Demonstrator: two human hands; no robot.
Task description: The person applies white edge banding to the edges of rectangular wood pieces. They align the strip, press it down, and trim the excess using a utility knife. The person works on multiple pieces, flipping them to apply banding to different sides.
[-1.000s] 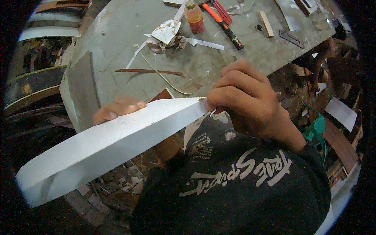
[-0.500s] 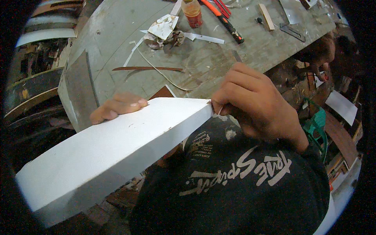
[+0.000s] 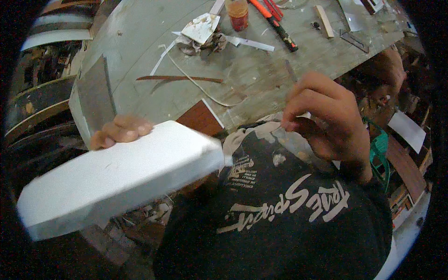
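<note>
Above workbench point(image 3: 140, 42), white panel point(image 3: 121, 177) in left hand point(image 3: 120, 131).

White board point(image 3: 121, 177), grey-green worktable point(image 3: 140, 32), orange-capped bottle point(image 3: 238, 8), black shirt point(image 3: 298, 224) with white lettering

Near bench edge is partly blocked: white panel point(image 3: 116, 179) spans the lower left, a steel sheet point(image 3: 95, 95) stands at the corner. Mid-bench point(image 3: 261, 74) lies open between thin strips point(image 3: 182, 79) and the far clutter: crumpled rag point(image 3: 205, 39), orange bottle point(image 3: 238, 11), cutters point(image 3: 275, 21).
</note>
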